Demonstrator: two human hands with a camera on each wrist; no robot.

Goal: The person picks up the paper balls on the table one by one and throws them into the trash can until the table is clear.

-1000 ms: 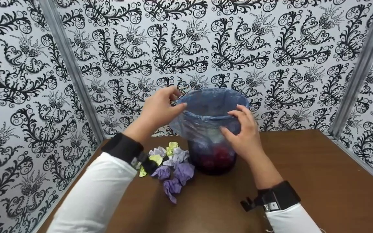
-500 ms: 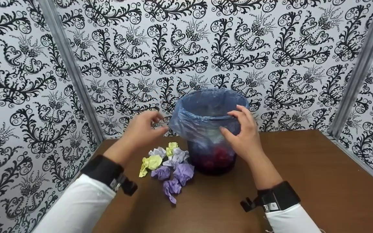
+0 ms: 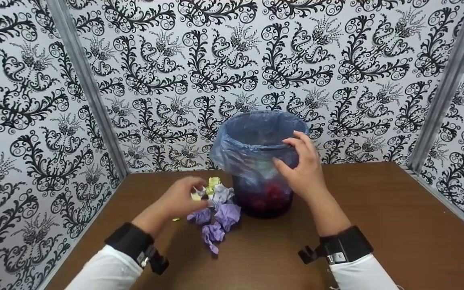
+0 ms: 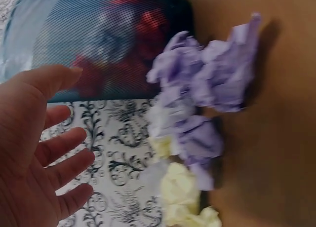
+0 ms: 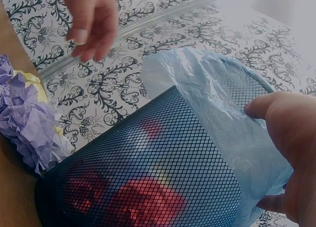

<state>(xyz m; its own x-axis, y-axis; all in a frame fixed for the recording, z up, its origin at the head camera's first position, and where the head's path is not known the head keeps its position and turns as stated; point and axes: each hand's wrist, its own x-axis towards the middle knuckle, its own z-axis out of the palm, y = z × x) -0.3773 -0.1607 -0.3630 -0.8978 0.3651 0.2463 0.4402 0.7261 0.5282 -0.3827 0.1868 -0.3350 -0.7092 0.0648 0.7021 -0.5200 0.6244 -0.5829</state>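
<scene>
A dark mesh wastebasket [image 3: 252,201] stands upright on the table, lined with a translucent blue plastic bag [image 3: 236,155] folded over its rim. Red and pale crumpled paper [image 5: 143,202] shows through the mesh in the right wrist view. My right hand [image 3: 307,173] holds the rim at the right, fingers over the edge and thumb outside against the bag. Left of the basket lies a heap of crumpled paper: purple balls [image 3: 228,215], pale lilac ones [image 3: 223,194] and yellow ones [image 3: 213,183]. Over the heap's left side hovers my left hand [image 3: 179,198], fingers spread and holding nothing.
The brown wooden table [image 3: 377,217] extends to the right of the basket and in front of it. Patterned wall panels [image 3: 232,60] with grey corner posts [image 3: 441,88] enclose the back and sides.
From the basket's left rim, my left hand has let go of the bag and come down and left to the paper heap. The right hand stays on the rim.
</scene>
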